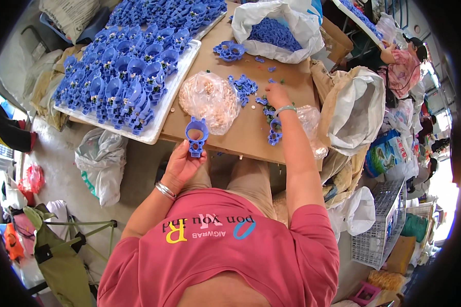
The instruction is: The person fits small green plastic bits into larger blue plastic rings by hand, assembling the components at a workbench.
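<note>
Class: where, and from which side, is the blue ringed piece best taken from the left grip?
Probably by the ring's upper rim, from the far, table side. The left grip holds the blue ringed piece by its lower end, leaving that rim bare around an open hole.

the person's left hand (pixel 186 162) grips a blue plastic part (pixel 196 134) by its lower end, its round ring upward, at the near edge of the brown table (pixel 248 135), while the right hand (pixel 277 95) is over the tabletop beside some small blue pieces (pixel 262 101), its fingertips too small to read. between the hands lie a clear bag of pale pieces (pixel 210 102) and a blue heap (pixel 244 88); farther back a white sack (pixel 308 37) gapes over more blue pieces, and at left a white tray (pixel 165 112) bears crowded rows of blue parts (pixel 123 66).
</note>
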`<move>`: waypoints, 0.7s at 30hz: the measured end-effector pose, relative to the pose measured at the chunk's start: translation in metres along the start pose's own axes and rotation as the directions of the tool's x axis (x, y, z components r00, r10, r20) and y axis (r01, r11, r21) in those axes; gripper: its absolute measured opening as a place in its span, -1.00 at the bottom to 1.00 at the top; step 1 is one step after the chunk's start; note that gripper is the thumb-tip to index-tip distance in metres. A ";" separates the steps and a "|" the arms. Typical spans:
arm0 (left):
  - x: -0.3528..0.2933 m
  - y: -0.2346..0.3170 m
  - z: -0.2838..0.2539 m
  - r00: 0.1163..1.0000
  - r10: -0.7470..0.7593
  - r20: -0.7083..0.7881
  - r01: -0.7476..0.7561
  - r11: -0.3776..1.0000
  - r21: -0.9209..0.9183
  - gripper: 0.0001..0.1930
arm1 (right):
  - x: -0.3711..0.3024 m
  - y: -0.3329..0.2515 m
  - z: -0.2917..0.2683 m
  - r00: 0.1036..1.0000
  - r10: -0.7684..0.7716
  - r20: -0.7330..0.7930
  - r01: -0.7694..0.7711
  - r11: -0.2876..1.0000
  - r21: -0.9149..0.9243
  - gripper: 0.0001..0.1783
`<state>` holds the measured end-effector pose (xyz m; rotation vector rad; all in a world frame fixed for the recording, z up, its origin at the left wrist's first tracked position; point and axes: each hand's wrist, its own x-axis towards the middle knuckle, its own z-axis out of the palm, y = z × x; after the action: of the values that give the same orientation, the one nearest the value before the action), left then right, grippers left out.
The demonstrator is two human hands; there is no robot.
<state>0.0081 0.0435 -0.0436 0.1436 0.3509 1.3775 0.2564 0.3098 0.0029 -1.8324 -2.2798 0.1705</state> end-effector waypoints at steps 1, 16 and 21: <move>0.001 0.000 -0.001 1.000 -0.010 0.002 0.010 1.000 -0.013 -0.63 | 0.003 0.001 0.003 0.998 -0.067 0.012 0.066 0.997 0.027 -0.82; 0.001 0.006 0.001 0.998 -0.009 0.054 0.012 0.999 -0.040 -0.59 | -0.021 -0.038 -0.006 0.915 -0.305 -0.264 0.354 0.921 0.163 -0.78; 0.000 0.010 0.021 0.994 0.022 0.110 -0.015 0.997 -0.070 -0.60 | -0.133 -0.111 -0.036 0.975 -0.199 -0.100 0.190 0.514 0.836 -0.91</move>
<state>0.0056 0.0474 -0.0211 0.1653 0.2093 1.3922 0.1863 0.1546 0.0507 -1.0241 -1.8151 1.0472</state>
